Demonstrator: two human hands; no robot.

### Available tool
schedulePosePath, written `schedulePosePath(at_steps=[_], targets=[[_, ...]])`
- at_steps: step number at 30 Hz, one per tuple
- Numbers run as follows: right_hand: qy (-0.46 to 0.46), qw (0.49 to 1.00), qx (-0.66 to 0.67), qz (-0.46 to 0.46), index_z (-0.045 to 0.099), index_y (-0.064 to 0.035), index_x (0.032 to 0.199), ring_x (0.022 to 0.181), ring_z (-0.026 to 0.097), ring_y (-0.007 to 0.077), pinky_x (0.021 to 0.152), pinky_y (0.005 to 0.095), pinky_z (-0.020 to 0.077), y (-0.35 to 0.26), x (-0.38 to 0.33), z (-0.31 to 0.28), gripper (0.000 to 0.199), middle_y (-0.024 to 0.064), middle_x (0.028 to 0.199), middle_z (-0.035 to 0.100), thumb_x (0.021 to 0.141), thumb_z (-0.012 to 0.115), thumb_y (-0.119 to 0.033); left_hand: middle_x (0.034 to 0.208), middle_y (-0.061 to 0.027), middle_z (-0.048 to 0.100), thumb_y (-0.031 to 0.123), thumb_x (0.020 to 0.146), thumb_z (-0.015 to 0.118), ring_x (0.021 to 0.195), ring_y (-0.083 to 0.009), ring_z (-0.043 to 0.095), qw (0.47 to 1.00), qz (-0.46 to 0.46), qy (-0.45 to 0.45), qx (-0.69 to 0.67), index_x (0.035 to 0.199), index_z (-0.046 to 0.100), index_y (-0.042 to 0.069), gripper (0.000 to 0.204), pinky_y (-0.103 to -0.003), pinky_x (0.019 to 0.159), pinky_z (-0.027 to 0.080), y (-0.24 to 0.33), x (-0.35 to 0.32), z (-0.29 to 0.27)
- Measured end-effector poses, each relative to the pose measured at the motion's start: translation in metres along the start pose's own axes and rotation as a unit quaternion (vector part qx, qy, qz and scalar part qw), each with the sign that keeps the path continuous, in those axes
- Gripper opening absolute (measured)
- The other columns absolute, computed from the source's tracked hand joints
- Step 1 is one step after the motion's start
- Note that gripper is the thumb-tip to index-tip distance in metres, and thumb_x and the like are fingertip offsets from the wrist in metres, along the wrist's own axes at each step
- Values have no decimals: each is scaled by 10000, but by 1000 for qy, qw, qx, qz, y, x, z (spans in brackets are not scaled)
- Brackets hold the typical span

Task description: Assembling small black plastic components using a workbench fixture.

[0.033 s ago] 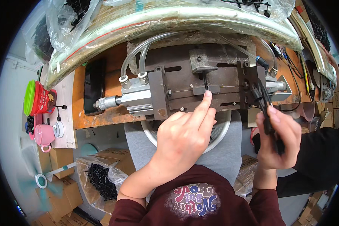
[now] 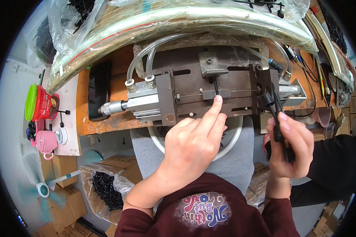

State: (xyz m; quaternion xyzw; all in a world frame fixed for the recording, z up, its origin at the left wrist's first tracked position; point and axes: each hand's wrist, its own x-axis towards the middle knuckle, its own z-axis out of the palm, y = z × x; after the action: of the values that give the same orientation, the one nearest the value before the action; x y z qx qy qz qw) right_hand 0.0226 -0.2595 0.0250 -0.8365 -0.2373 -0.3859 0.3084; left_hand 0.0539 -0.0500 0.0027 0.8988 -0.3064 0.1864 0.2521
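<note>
A dark metal fixture [image 2: 194,79] lies across the bench in front of me, with a grey block [image 2: 225,93] at its middle. A thin black rod-like part [image 2: 216,85] sits in that block. My left hand [image 2: 195,138] reaches in with its index finger stretched out, its tip at the near end of the black part; the other fingers are partly bent and grip nothing. To the right of the fixture, my right hand [image 2: 292,146] is closed round several black plastic stems [image 2: 278,122] with wider ends. The palm side of that grip is hidden.
Pneumatic cylinders [image 2: 144,103] with clear hoses [image 2: 140,59] flank the fixture. A phone [image 2: 99,91], red tub [image 2: 47,103] and pink cup [image 2: 47,141] stand left. Below are a white-rimmed container [image 2: 232,138], a fan [image 2: 43,189] and a lined carton [image 2: 93,168] of black parts.
My right hand has shifted slightly left, and the black stems in it have tilted a little. The left hand stays where it was.
</note>
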Motion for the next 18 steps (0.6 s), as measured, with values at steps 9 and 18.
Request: schedulePosePath(at_steps=[9, 18], targets=[[-122, 990, 33, -64, 728, 55, 1125, 990, 738, 322, 872, 419, 629, -11, -8, 14, 373, 214, 1129, 718, 762, 733, -29, 998, -134, 728, -16, 719, 879, 775, -153, 717, 904, -105, 54, -410, 1093, 738, -4, 400, -270, 689, 595, 13, -3, -16], [33, 988, 72, 132, 715, 0, 1038, 887, 719, 250, 801, 332, 574, 5, -10, 13, 313, 140, 1002, 747, 754, 816, 88, 1096, -119, 717, 10, 693, 855, 882, -236, 701, 988, -36, 70, -133, 1054, 752, 11, 375, -320, 735, 583, 6, -10, -3]])
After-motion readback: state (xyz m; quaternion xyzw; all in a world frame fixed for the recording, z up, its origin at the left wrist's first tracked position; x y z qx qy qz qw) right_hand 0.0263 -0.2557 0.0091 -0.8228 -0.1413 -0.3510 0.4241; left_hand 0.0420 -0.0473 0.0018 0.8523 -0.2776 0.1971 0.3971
